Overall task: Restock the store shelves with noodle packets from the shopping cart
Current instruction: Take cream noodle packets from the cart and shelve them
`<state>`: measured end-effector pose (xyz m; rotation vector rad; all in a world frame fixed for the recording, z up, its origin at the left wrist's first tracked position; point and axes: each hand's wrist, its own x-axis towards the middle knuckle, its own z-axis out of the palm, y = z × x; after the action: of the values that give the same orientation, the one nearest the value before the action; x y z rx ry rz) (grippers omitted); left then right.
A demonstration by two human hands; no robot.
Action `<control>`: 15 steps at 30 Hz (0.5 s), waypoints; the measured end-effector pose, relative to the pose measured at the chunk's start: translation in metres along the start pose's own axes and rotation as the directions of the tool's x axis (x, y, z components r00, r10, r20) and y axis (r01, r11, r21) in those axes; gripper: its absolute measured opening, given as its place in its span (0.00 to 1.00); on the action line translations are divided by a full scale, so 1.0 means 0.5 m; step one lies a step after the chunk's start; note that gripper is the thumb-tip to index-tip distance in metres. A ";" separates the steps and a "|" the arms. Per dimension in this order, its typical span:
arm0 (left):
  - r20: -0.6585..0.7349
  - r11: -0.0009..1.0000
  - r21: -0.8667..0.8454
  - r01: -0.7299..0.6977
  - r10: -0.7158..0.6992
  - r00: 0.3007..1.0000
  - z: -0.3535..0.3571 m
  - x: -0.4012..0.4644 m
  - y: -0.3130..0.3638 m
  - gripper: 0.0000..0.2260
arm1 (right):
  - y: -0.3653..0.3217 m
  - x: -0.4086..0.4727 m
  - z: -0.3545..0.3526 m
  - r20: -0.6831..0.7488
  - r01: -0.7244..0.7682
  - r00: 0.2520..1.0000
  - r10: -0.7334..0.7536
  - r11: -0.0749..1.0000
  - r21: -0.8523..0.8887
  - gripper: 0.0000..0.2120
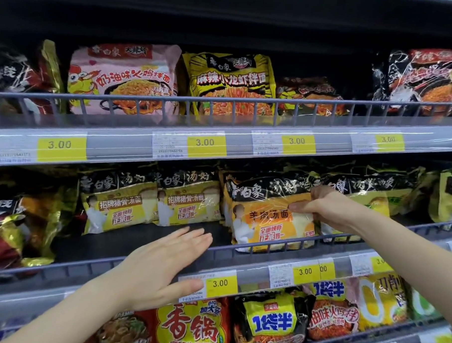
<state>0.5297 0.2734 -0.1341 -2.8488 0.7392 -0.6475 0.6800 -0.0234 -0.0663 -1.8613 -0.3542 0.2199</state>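
Head view, three shelf tiers of noodle packets. Cart not in frame.

Right hand (pixel 329 207): grip closed in a pinch, thumb in front and fingers curled over the top right of an orange packet (pixel 269 220). Packet stands upright at the front of the middle shelf (pixel 242 252), its lower edge behind the wire rail, more of the same kind behind it.

Left hand (pixel 161 267): fingers straight and together, palm down, holding nothing. It hovers over the rail by the bare dark patch of shelf just left of the orange packet; contact with the rail cannot be told.

Two yellow packets (pixel 151 204) sit further back on the same tier, left of the orange one, leaving that front gap.

Step, as I judge it: seating one packet in its row, placement nearly done.

Next move likely calls for: settle the packet square against the rail, release the pinch without tipping it forward, then either pull the yellow packets forward into the gap or fetch another packet from the cart.

Risk: glossy wrap is slippery; the packet may lean once let go.
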 end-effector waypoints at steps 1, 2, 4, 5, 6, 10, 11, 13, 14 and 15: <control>-0.004 1.000 -0.005 0.000 0.000 1.000 0.002 -0.001 0.000 0.29 | -0.003 -0.002 0.000 -0.007 -0.001 1.000 0.000 0.999 -0.048 0.49; -0.009 1.000 -0.014 -0.004 0.004 1.000 0.004 -0.001 0.000 0.29 | -0.005 -0.005 0.000 -0.020 -0.008 1.000 0.006 0.992 -0.128 0.47; -0.022 1.000 -0.012 -0.012 0.012 1.000 0.005 -0.002 0.000 0.29 | -0.009 -0.012 0.001 -0.074 -0.020 0.997 -0.005 0.943 -0.332 0.35; -0.016 1.000 -0.005 -0.010 0.010 1.000 0.004 -0.002 0.000 0.29 | -0.012 -0.015 0.002 -0.095 -0.001 0.995 -0.042 0.910 -0.414 0.25; -0.016 1.000 0.011 -0.011 0.011 1.000 0.002 -0.002 0.001 0.29 | -0.014 -0.016 0.004 -0.107 0.007 0.992 -0.065 0.883 -0.470 0.17; -0.019 1.000 0.024 -0.015 0.016 1.000 -0.002 0.000 0.003 0.29 | -0.016 -0.011 0.018 -0.193 0.014 0.969 -0.157 0.808 -0.589 0.20; -0.016 0.999 0.035 -0.009 0.009 1.000 -0.002 0.000 0.004 0.29 | -0.014 -0.009 0.023 -0.219 0.015 0.956 -0.194 0.779 -0.627 0.21; -0.021 1.000 0.030 0.002 -0.002 1.000 0.003 -0.002 0.001 0.29 | -0.012 -0.014 0.033 -0.273 -0.001 0.929 -0.249 0.738 -0.675 0.21; -0.020 1.000 0.021 0.008 -0.007 1.000 0.004 -0.003 0.000 0.29 | -0.009 -0.016 0.037 -0.298 -0.004 0.914 -0.275 0.729 -0.685 0.21; -0.016 1.000 0.011 0.009 -0.009 1.000 0.005 -0.003 -0.001 0.29 | -0.007 -0.021 0.043 -0.322 -0.008 0.896 -0.305 0.715 -0.699 0.20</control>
<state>0.5300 0.2746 -0.1367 -2.8421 0.7230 -0.6735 0.6625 -0.0071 -0.0698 -2.5300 -0.3076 -0.5057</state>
